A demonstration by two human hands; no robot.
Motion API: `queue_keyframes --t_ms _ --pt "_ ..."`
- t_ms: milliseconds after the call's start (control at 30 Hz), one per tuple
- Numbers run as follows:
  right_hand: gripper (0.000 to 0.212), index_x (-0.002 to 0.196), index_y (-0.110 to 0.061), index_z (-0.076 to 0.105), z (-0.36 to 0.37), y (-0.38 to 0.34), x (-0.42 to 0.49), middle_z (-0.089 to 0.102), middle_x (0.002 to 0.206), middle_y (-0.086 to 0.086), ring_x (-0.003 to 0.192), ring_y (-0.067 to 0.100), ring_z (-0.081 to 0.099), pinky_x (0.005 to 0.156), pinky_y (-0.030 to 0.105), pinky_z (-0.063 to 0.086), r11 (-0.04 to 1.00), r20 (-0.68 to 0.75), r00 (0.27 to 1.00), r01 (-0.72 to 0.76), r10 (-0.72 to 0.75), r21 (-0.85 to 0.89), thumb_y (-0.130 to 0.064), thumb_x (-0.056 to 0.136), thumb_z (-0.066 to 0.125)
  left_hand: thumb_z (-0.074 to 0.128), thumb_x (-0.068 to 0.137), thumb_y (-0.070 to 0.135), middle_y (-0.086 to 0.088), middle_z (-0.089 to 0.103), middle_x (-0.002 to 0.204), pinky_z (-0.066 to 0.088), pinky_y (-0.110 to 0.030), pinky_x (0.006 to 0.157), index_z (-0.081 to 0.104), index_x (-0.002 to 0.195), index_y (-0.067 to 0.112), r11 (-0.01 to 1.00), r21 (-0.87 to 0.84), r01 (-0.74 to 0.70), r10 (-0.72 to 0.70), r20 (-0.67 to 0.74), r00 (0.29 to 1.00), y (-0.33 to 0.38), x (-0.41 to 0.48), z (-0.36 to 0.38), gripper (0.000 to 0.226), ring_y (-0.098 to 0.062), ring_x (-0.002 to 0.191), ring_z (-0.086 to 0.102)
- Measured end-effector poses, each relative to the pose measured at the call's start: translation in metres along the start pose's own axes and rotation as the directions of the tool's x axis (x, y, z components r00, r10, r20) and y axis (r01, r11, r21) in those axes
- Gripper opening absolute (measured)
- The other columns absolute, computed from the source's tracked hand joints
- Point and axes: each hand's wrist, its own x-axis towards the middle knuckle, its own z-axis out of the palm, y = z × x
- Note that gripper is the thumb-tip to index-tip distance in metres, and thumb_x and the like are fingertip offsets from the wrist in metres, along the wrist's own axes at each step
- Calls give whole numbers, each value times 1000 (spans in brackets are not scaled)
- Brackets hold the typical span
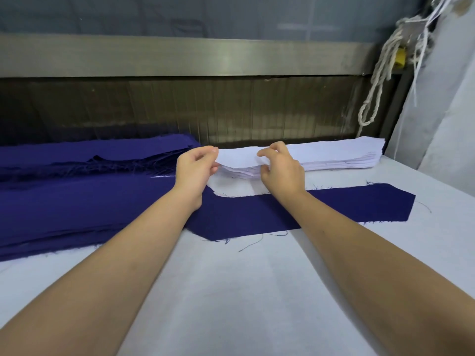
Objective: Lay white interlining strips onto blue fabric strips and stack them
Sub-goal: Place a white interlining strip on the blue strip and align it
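A pile of white interlining strips (339, 154) lies at the far right of the table. My left hand (195, 170) pinches the left end of the top white strip (239, 156) and lifts it off the pile. My right hand (281, 168) pinches the same strip a little to the right, fingers curled on its edge. In front of the pile one blue fabric strip (321, 208) lies flat across the table, partly under my forearms. A thick stack of blue fabric strips (77, 201) fills the left side.
The table top (231, 291) is covered in white cloth, with loose blue threads (246, 244) near the single strip. A metal rail (180, 55) and dark machine opening run along the back. White cords (383, 80) hang at the right rear.
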Motion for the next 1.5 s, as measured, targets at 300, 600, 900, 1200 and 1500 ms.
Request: queue_keyframes --t_ms 300,600,900,1200,1500 --pt "30 118 -23 63 -11 32 13 63 113 6 99 29 58 73 28 39 936 8 940 -340 341 88 -18 94 46 57 88 -5 0 58 94 55 -20 70 63 95 13 1000 5 -9 10 -225 974 -2 5 -10 21 -6 67 62" --pt "43 127 -13 49 -17 45 25 53 75 8 50 22 53 44 25 34 583 221 750 -634 623 507 0 91 30 43 81 -12 0 56 108 56 -24 71 66 96 23 998 55 30 -19 -195 981 2 4 -11 44 -16 81 61" --pt "25 106 -7 55 -46 45 18 56 80 9 44 18 62 38 21 47 154 308 623 -575 719 804 -5 90 37 50 85 -5 -1 60 89 54 -24 71 62 108 16 996 43 73 -66 -155 986 8 -6 -14 32 -14 66 59" --pt "6 80 -3 60 -71 54 -18 62 72 6 54 11 60 80 23 56 81 292 650 -480 702 874 -1 86 61 57 89 9 5 62 86 49 -23 75 65 82 23 960 271 -69 81 -33 996 15 -35 -35 17 -13 78 57" --pt "31 89 -14 70 -97 75 -58 60 67 9 48 13 54 52 15 54 309 246 735 -531 632 789 12 80 57 65 79 -2 19 57 74 37 -14 57 68 87 26 830 511 -223 174 143 974 8 -66 -59 29 -7 54 43"
